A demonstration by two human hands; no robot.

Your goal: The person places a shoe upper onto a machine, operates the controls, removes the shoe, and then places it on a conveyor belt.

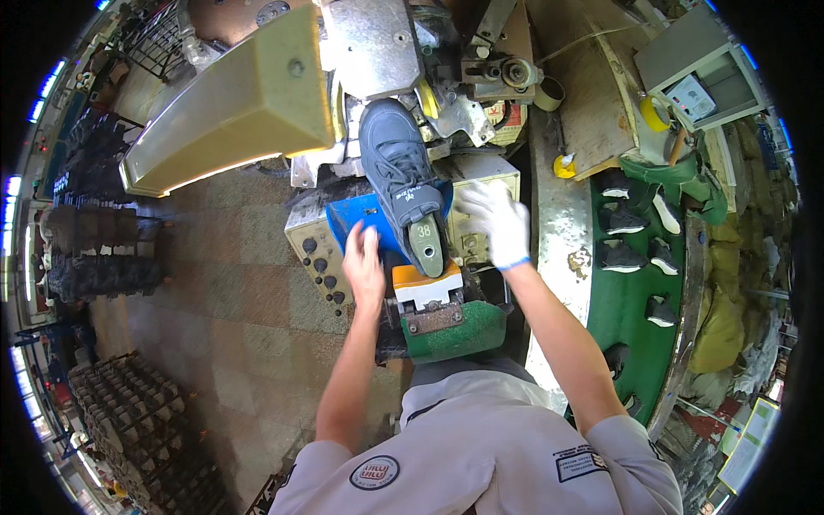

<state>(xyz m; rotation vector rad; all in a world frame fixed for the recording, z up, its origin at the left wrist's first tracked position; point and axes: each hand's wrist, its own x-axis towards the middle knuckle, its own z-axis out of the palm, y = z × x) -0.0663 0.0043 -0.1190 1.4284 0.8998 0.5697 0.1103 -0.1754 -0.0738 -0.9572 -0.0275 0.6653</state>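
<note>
A dark blue-grey lace-up shoe (399,159) stands in the machine, its toe pointing away from me under a metal head (371,43). A green shoe last (426,245) shows in its heel opening, and the heel end meets an orange-and-white pad (427,287). My bare left hand (365,266) is raised just left of the heel, in front of a blue guard (348,219), its fingers extended and slightly blurred. To the right of the shoe, my white-gloved right hand (498,223) is spread and holds nothing. Both hands are apart from the shoe.
A long yellowish machine cover (232,107) juts out to the left. Black knobs (320,264) line a control box below it. On the right, several dark shoes (622,256) lie on a green conveyor belt (635,292). A loaded shoe rack (129,412) stands at lower left.
</note>
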